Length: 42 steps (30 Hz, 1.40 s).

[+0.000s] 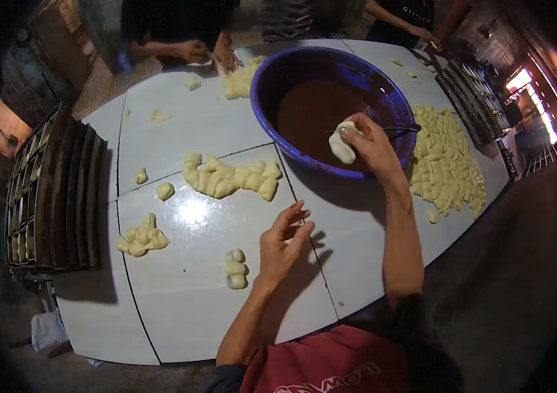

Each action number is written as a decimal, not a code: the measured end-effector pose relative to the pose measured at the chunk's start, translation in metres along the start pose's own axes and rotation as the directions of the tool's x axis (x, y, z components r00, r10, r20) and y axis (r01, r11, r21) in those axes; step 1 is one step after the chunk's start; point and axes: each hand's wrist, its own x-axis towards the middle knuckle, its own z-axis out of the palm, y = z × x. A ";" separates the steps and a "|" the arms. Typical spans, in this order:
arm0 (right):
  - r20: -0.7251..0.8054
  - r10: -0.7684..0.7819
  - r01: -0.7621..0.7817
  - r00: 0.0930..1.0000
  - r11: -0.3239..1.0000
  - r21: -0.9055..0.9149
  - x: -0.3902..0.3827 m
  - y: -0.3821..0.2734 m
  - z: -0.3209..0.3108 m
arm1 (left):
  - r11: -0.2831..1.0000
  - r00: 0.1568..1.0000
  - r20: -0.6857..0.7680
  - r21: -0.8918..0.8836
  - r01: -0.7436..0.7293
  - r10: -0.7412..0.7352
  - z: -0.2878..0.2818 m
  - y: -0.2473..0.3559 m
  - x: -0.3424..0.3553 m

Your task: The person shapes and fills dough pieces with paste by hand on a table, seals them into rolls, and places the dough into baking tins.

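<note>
My right grip (373, 145) pinches between thumb (352, 136) and bent fingers (362, 120), forearm (401, 229) stretched forward; my left grip (280, 247) hovers, thumb apart from curved fingers.

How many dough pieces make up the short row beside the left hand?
3, lined up left of the left hand: the far piece, middle piece and near piece. None seem hidden.

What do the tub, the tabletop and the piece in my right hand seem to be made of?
Tub: probably plastic; smooth, glossy blue rim. Tabletop: likely glazed tile or laminate; white, shiny glare, dark joint lines. Piece in your right hand: apparently dough; pale, smooth, rounded.
</note>
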 end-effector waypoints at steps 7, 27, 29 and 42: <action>0.487 0.324 0.265 0.811 0.538 -0.800 0.052 0.068 -0.011 | 0.975 0.980 -0.036 0.100 0.196 -0.194 -0.022 0.020 -0.005; 0.162 0.171 -0.235 0.972 0.736 0.634 -0.093 0.012 0.062 | 0.782 0.955 0.168 -0.549 0.296 -0.244 0.014 0.011 0.001; 0.249 0.121 -0.258 0.961 0.717 0.647 -0.105 0.016 0.070 | 0.759 0.945 0.091 -0.573 0.308 -0.314 0.001 0.004 -0.006; -0.075 -0.378 0.352 0.923 0.905 -0.240 -0.147 0.019 0.157 | 0.943 0.939 -0.278 -0.312 0.112 -0.204 -0.047 0.018 -0.032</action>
